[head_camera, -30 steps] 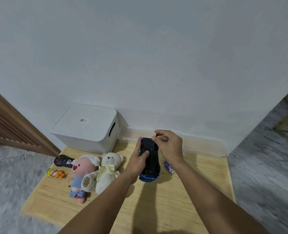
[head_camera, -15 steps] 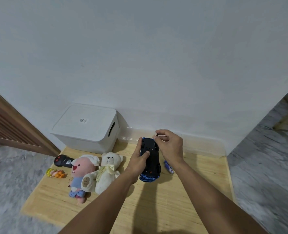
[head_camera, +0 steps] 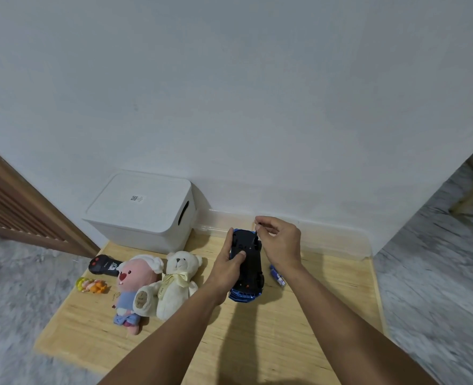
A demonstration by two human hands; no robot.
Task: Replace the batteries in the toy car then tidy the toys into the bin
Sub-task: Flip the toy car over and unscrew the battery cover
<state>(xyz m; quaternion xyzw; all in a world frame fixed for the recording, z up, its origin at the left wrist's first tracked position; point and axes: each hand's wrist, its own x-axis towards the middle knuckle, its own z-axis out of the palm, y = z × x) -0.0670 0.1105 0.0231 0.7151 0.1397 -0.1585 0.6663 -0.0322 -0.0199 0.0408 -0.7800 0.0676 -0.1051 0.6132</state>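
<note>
Bin label unreadable; left hand grips toy car; right hand fingers pinched.

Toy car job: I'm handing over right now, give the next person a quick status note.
Left hand grips the blue toy car, held upside down over the wooden table. Right hand pinches something small and dark at the car's far end; what it is can't be told.
Batteries lie on the table right of the car.
White lidded bin is closed, back left.
Pink plush, white teddy bear, black remote and small figurine are still out.
Left: finish the battery swap, bin the toys.
</note>
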